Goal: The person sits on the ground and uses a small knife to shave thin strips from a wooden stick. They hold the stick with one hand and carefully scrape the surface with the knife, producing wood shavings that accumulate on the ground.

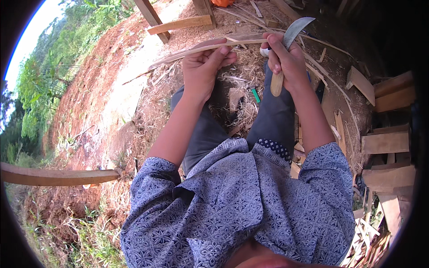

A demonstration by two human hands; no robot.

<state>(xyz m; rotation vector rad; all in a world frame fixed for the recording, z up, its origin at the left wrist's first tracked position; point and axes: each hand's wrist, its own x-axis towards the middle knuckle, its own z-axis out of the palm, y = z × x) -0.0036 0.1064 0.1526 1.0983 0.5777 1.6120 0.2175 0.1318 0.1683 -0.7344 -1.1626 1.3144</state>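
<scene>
A long, thin, pale wooden strip (250, 42) spans the space in front of me, bowed slightly and running out to the left. My left hand (203, 64) is closed round it, thumb and fingers pinching it near its middle. In my right hand (289, 60) is a knife (296, 31) with a curved grey blade pointing up and away and a wooden handle jutting out below the palm. The right thumb and fingertips meet the strip's right end beside the knife; the exact contact is partly hidden.
Wood shavings cover the earth around my legs, with a small green object (255, 95) between them. Wooden posts (154, 20) stand ahead, and a beam (60, 176) juts in from the left. Cut wood blocks (385, 143) are piled at right. A bank of reddish soil (96, 85) rises leftward.
</scene>
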